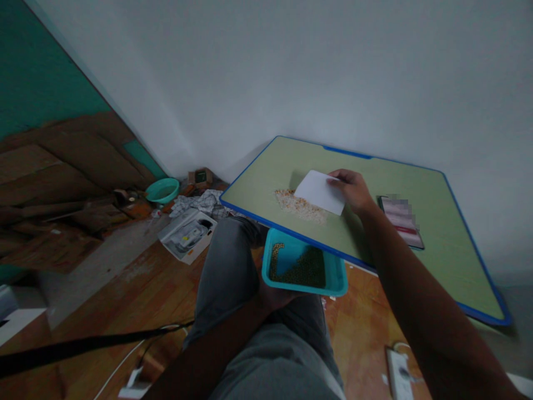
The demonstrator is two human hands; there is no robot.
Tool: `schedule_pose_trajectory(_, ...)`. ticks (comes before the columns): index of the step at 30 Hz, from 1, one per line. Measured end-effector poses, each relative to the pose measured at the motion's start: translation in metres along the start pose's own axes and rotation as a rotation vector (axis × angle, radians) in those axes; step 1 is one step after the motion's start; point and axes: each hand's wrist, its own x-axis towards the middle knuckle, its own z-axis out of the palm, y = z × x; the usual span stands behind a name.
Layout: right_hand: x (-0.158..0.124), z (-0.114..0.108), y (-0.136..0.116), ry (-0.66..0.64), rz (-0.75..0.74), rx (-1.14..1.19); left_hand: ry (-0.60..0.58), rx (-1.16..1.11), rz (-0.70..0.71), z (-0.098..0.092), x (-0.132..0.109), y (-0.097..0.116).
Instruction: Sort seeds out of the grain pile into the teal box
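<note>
My right hand (353,189) is closed on a white card (320,191), fingers and thumb pinching its right end. The card stands tilted over the tabletop, its left edge beside a spread of pale grains mixed with orange-yellow kernels (300,206). Below the table's near edge, my left hand (277,294) grips a turquoise plastic tray (339,280) from underneath; most of its fingers are hidden. Dark green beans (308,269) cover much of the tray's floor, with some yellowish kernels (277,250) at its left side.
The light green table (416,172) has a blue rim, and a phone (400,222) lies on it to the right. On the floor are a green basin (162,190), an open white box (187,233), a power strip (400,372) and cables. Flattened cardboard (62,178) leans at left.
</note>
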Motion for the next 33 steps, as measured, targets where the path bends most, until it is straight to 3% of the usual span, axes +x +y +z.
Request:
schedule_pose_trajectory(9, -0.003, 0.001, -0.004, -0.001, -0.011, 0.006, 0.024, -0.028, -0.020, 0.011, -0.001, 0.003)
schedule_pose_trajectory(19, -0.004, 0.000, -0.007, -0.054, -0.014, 0.017, 0.065, -0.033, -0.017, 0.007, 0.000, 0.002)
schedule_pose_trajectory(27, -0.001, -0.004, -0.011, 0.090, -0.035, -0.008, 0.029, -0.030, -0.008, 0.004, -0.003, 0.003)
schedule_pose_trajectory(33, -0.002, -0.004, -0.011, 0.087, -0.051, -0.063, 0.016, -0.020, 0.008, 0.003, -0.004, 0.002)
